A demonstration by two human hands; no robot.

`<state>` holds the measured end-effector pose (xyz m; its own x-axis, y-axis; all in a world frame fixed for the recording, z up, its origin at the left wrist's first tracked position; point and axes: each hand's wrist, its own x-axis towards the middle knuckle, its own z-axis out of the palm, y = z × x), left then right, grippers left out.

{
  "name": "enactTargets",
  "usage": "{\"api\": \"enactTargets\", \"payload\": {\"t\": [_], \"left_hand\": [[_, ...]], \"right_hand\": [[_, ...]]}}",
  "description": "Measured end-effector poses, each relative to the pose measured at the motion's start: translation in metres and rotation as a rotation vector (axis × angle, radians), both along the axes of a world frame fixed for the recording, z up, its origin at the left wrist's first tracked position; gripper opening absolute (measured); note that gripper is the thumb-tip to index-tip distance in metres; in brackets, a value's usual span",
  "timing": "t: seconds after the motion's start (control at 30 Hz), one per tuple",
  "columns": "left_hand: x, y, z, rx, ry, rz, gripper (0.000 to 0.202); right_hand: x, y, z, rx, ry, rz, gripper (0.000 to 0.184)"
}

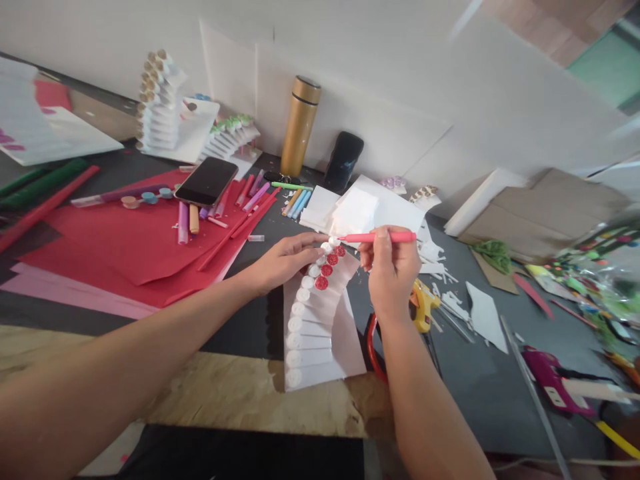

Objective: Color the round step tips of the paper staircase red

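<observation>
Right hand (393, 267) grips pen (361, 238) above strip (315, 329); loosely extended left hand (286, 264) rests at its far end; slipping could mismark discs (321, 283).

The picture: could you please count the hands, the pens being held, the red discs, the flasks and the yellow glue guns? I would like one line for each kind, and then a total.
Hands: 2 (left hand, right hand)
Held pen: 1
Red discs: 4
Flask: 1
Yellow glue gun: 1
Total: 9
</observation>
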<state>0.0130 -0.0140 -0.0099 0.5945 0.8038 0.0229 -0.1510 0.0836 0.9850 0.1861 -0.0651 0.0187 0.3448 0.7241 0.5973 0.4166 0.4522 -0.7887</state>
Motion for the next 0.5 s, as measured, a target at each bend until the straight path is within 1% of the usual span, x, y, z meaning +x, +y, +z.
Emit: {"api": "enactTargets", "payload": {"t": [0.17,0.33,0.5], "left_hand": [[0.0002,-0.0001,-0.0004,0.006,-0.015,-0.005,0.047],[0.0006,-0.0004,0.0014,0.022,-0.009,0.003,0.047],[0.0006,0.0001,0.0013,0.037,0.003,0.008,0.045]], "right_hand": [[-0.0006,-0.0002,-0.0008,0.010,-0.018,0.005,0.021],[0.0005,0.0009,-0.0033,-0.013,-0.021,-0.002,0.022],[0.0010,0.0003,-0.0018,-0.015,-0.010,-0.001,0.022]]}}
